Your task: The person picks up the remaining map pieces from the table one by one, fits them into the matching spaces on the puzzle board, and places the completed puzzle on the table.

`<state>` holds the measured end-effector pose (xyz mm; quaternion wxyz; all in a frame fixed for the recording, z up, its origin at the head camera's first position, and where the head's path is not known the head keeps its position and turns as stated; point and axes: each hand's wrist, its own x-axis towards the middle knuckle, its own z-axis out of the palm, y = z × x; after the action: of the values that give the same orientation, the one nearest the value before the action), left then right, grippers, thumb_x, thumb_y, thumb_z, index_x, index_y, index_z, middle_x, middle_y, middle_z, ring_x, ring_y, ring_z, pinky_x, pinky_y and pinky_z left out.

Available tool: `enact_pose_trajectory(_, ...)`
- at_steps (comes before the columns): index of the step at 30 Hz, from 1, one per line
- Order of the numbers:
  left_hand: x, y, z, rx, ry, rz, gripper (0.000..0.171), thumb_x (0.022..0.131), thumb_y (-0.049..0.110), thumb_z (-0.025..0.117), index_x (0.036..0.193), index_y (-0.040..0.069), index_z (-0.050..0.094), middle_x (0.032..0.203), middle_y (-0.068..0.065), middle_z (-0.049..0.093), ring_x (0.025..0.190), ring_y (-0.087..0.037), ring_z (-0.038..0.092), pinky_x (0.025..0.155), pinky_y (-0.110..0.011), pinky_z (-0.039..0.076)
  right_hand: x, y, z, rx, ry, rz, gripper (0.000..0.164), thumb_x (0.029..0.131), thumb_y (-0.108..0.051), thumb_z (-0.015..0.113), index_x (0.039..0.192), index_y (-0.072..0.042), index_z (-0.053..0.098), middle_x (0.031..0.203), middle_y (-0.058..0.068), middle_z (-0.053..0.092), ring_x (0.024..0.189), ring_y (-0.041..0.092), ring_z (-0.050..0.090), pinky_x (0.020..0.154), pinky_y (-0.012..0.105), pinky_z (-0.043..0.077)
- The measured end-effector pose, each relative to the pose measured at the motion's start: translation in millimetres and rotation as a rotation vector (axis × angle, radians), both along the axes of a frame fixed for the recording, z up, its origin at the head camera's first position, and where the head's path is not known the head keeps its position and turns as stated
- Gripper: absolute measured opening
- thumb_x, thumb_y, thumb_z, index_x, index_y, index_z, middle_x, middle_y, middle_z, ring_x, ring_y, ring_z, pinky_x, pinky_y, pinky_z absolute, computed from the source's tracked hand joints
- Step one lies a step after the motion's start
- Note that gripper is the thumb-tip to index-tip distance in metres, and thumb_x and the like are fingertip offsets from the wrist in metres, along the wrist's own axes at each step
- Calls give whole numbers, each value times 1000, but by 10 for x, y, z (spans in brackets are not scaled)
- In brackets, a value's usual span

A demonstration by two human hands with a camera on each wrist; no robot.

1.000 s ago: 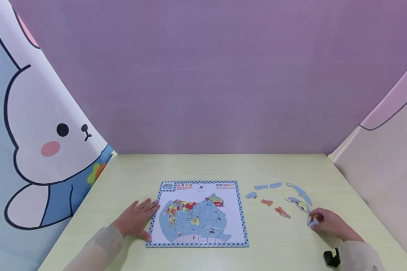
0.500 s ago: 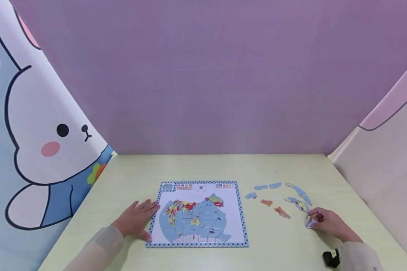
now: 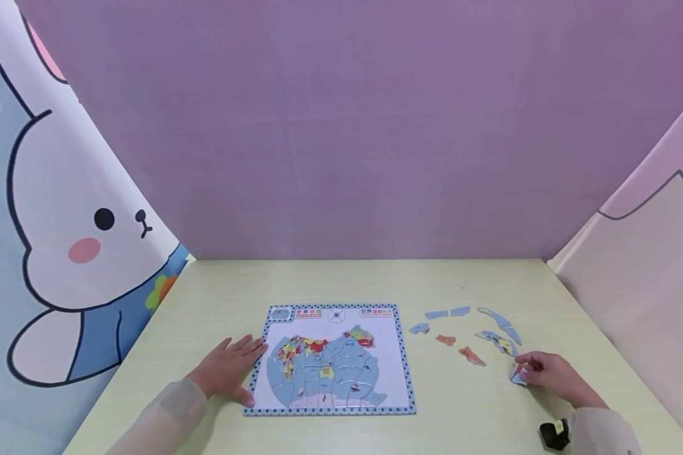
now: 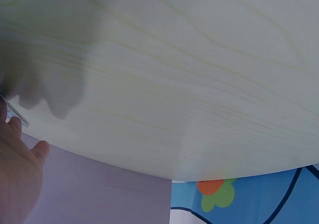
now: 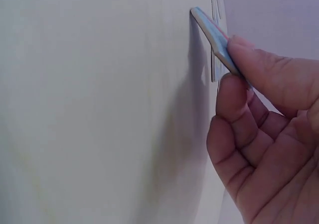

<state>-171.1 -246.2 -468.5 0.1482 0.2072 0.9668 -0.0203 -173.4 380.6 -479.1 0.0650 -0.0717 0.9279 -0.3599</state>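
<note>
A world-map jigsaw board with a dotted blue border lies flat on the table, its map partly filled with pieces. My left hand rests spread at the board's left edge; the left wrist view catches only part of this hand by the board's corner. Over to the right, my right hand pinches a puzzle piece between thumb and fingers. Seen from the right wrist, that piece is blue with a touch of red, tilted, and its far end is close to the tabletop.
Several loose puzzle pieces lie between board and right hand, among them an orange piece, a blue-and-yellow piece and a blue strip. A black device sits at the right wrist. A purple backdrop rises behind the table.
My right hand and the pinched puzzle piece have shifted slightly left, and the piece has turned a little. The left hand and the board stay as they were.
</note>
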Motion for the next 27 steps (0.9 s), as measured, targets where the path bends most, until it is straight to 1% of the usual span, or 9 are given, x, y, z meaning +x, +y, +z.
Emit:
enact_pose_trajectory(4,12,4,3,7,0,4,109,61,71,72,146,11,40,151,-4,39,141,-32,26,110,-59,21,6,-18,5,7,14,-8,24,81,1,69,102,13,63,80,3,56,69,2,45,62,23,44)
enact_pose_trajectory(7,14,10,10,12,-1,4,109,61,70,72,146,11,40,151,-5,39,141,-33,26,110,-60,21,9,-34,22,13,7,-16,24,83,0,68,103,13,63,81,3,58,69,3,46,62,23,44)
enact_pose_trajectory(10,11,11,13,18,-5,8,109,61,69,73,146,10,40,151,-5,38,141,-33,26,110,-60,21,7,-62,44,1,-6,-27,24,84,0,67,104,12,63,80,4,59,68,4,47,60,23,44)
enact_pose_trajectory(13,2,6,5,20,-5,9,109,61,69,73,146,10,40,151,-6,38,141,-34,26,109,-61,21,12,-93,57,-33,-5,-18,23,85,1,67,104,12,62,80,4,60,67,3,48,59,22,45)
enact_pose_trajectory(16,-7,-1,-12,18,-4,8,109,61,69,73,146,10,40,151,-6,38,141,-34,26,109,-61,21,20,-118,59,-67,13,8,24,84,2,66,104,15,62,79,5,61,68,0,48,58,22,45)
enact_pose_trajectory(18,-9,-5,-23,20,-5,7,109,62,69,72,146,10,39,151,-6,38,141,-34,26,109,-61,21,24,-127,59,-92,10,33,25,85,4,64,105,17,60,80,5,62,69,-1,49,59,21,46)
enact_pose_trajectory(21,-11,-8,-34,21,-1,3,109,62,69,73,146,10,40,151,-6,38,141,-34,27,109,-61,22,28,-143,69,-128,-11,64,29,85,4,63,109,20,58,83,6,65,72,-2,52,62,21,48)
enact_pose_trajectory(23,-10,-9,-34,22,2,-1,108,62,69,73,146,9,40,151,-7,38,141,-34,27,109,-61,22,28,-154,81,-155,-41,75,31,86,4,61,112,20,56,85,7,65,72,-1,53,62,22,49)
enact_pose_trajectory(27,-4,-8,-33,24,13,-8,108,62,69,73,145,8,41,150,-8,39,140,-35,28,108,-62,22,30,-184,97,-175,-46,83,32,88,2,61,114,20,55,85,6,65,71,0,53,62,23,48)
